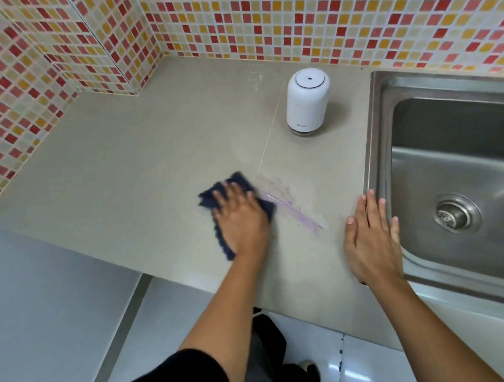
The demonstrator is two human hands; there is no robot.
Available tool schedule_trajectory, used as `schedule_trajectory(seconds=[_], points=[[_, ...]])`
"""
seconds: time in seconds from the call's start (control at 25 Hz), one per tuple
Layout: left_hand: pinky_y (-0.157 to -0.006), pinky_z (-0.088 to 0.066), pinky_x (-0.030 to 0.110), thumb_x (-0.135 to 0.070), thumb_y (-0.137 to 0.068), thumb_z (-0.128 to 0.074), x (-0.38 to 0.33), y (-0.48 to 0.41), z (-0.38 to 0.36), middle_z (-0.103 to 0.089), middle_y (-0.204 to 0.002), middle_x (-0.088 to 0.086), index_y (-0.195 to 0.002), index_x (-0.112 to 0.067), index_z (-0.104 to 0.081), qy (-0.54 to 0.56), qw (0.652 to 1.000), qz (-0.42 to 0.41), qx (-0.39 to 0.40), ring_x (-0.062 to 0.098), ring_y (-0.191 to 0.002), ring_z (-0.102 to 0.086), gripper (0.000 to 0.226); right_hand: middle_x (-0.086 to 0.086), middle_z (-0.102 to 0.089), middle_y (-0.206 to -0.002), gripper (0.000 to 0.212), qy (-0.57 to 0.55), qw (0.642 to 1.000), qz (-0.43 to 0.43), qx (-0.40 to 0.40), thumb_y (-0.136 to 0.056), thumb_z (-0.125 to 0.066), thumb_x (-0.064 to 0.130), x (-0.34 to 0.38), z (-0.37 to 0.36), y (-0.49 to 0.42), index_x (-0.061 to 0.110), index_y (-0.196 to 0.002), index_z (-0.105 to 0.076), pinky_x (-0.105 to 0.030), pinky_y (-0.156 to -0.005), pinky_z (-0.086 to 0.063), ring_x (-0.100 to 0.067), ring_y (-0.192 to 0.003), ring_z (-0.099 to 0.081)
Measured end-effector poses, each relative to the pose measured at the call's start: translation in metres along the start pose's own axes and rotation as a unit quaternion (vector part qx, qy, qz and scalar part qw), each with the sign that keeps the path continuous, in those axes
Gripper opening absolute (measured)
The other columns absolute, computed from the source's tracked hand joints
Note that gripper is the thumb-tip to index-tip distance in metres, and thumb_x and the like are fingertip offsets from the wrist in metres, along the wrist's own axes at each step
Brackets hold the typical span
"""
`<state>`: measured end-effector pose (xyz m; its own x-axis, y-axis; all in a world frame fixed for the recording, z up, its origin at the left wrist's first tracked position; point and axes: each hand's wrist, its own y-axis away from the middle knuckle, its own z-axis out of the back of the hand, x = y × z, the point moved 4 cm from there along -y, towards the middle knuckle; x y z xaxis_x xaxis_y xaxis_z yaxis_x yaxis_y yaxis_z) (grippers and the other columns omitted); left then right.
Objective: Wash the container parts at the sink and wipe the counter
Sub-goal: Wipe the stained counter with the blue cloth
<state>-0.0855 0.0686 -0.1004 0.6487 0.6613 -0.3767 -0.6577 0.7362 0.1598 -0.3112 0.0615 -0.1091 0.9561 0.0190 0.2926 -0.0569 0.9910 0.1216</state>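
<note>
One dark blue cloth lies flat on the beige counter, pressed under the left hand, whose fingers are spread and whose palm bears down on it rather than pinching it. It looks soft, limp and light, so it will probably bunch or fold if pushed from one edge; a flat palm over its middle, as now, seems the surest hold for wiping. Just beside the cloth on its right runs a wet streak, with a purplish glint, that appears not yet wiped. The right hand rests open and flat on the counter, holding nothing, its fingertips at the rim of the steel sink. The basin shows only its drain; no loose parts can be seen in it. Farther back, near the sink's left rim, a white container stands upright and apart from both hands; it looks smooth-sided and rigid, possibly slippery if wet, and best gripped around its body.
</note>
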Motion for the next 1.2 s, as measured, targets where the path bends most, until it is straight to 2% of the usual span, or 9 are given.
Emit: schedule_trajectory(seconds=[0.16,0.36,0.52,0.64,0.76,0.92,1.04,1.12,1.2], points=[[-0.107,-0.033,0.051,-0.037,-0.095,-0.017,0.009,0.069,-0.011,-0.039,-0.148,0.010,-0.141,-0.007,-0.039,-0.052,0.987,-0.151,0.017,0.034,-0.138,-0.032,0.059,0.005,0.011,-0.155,0.062,-0.004,1.000,0.001,0.009,-0.089,-0.001,0.041,0.002,0.000,0.004,0.017,-0.147,0.003,-0.035,-0.113,0.008,-0.011,-0.142,0.012],[-0.118,-0.006,0.044,-0.034,-0.101,-0.015,0.019,-0.009,0.006,-0.007,-0.160,0.001,-0.151,-0.015,-0.010,-0.067,0.994,-0.081,0.026,0.024,-0.147,0.001,0.053,0.007,0.013,-0.153,0.065,0.008,1.000,-0.001,-0.004,-0.087,0.005,0.043,0.002,0.000,-0.001,0.016,-0.146,0.003,-0.035,-0.112,0.009,-0.011,-0.142,0.011],[-0.119,-0.010,0.041,-0.033,-0.102,-0.019,-0.057,-0.024,-0.021,-0.012,-0.159,-0.007,-0.149,-0.022,-0.020,-0.054,0.941,-0.315,0.112,0.017,-0.147,-0.002,0.048,0.009,0.014,-0.151,0.060,-0.004,1.000,-0.004,0.001,-0.089,0.001,0.041,0.000,-0.002,0.000,0.018,-0.144,0.007,-0.035,-0.113,0.009,-0.008,-0.141,0.013],[-0.116,-0.024,0.042,-0.037,-0.098,-0.021,-0.021,0.023,-0.010,-0.030,-0.153,-0.005,-0.144,-0.021,-0.036,-0.080,0.890,-0.438,0.091,0.018,-0.144,-0.020,0.050,0.010,0.014,-0.153,0.064,-0.022,1.000,0.001,0.009,-0.086,0.006,0.044,0.000,0.000,0.002,0.019,-0.144,0.007,-0.032,-0.112,0.012,-0.005,-0.138,0.017],[-0.117,-0.017,0.041,-0.045,-0.094,-0.013,0.027,0.006,0.012,-0.016,-0.155,-0.011,-0.148,-0.025,-0.021,-0.102,0.923,-0.363,0.083,0.013,-0.145,-0.008,0.058,0.011,0.016,-0.152,0.066,-0.029,1.000,0.004,0.005,-0.085,0.008,0.045,0.001,0.005,-0.002,0.018,-0.146,0.006,-0.031,-0.111,0.014,-0.004,-0.138,0.019],[-0.118,-0.011,0.043,-0.036,-0.101,-0.019,-0.029,-0.047,-0.003,-0.009,-0.159,-0.009,-0.150,-0.027,-0.014,-0.129,0.948,-0.280,0.073,0.018,-0.147,0.000,0.050,0.009,0.014,-0.153,0.059,-0.022,1.000,0.002,0.007,-0.091,0.000,0.040,0.001,0.003,-0.003,0.017,-0.145,0.006,-0.032,-0.111,0.015,-0.005,-0.138,0.018],[-0.117,-0.011,0.040,-0.035,-0.101,-0.019,-0.067,-0.001,-0.026,-0.016,-0.158,-0.010,-0.149,-0.028,-0.020,-0.096,0.899,-0.405,0.136,0.017,-0.147,-0.002,0.048,0.007,0.009,-0.155,0.061,-0.054,0.999,-0.001,0.005,-0.091,-0.002,0.039,-0.001,0.002,-0.001,0.016,-0.147,0.001,-0.031,-0.112,0.013,-0.004,-0.139,0.015],[-0.115,-0.015,0.038,-0.041,-0.099,-0.017,-0.037,0.042,-0.022,-0.024,-0.155,-0.010,-0.147,-0.028,-0.027,-0.107,0.855,-0.487,0.147,0.014,-0.145,-0.008,0.050,0.008,0.007,-0.156,0.062,-0.107,0.994,0.001,0.008,-0.091,-0.002,0.040,-0.005,0.004,-0.001,0.017,-0.148,-0.002,-0.030,-0.113,0.012,-0.002,-0.139,0.014],[-0.113,-0.022,0.041,-0.047,-0.098,-0.015,0.012,0.055,-0.003,-0.030,-0.152,-0.009,-0.144,-0.030,-0.033,-0.131,0.859,-0.484,0.106,0.018,-0.143,-0.020,0.053,0.011,0.005,-0.156,0.063,-0.154,0.988,0.006,0.008,-0.090,0.000,0.045,-0.007,0.005,-0.001,0.020,-0.148,-0.003,-0.027,-0.113,0.012,0.001,-0.139,0.013]])
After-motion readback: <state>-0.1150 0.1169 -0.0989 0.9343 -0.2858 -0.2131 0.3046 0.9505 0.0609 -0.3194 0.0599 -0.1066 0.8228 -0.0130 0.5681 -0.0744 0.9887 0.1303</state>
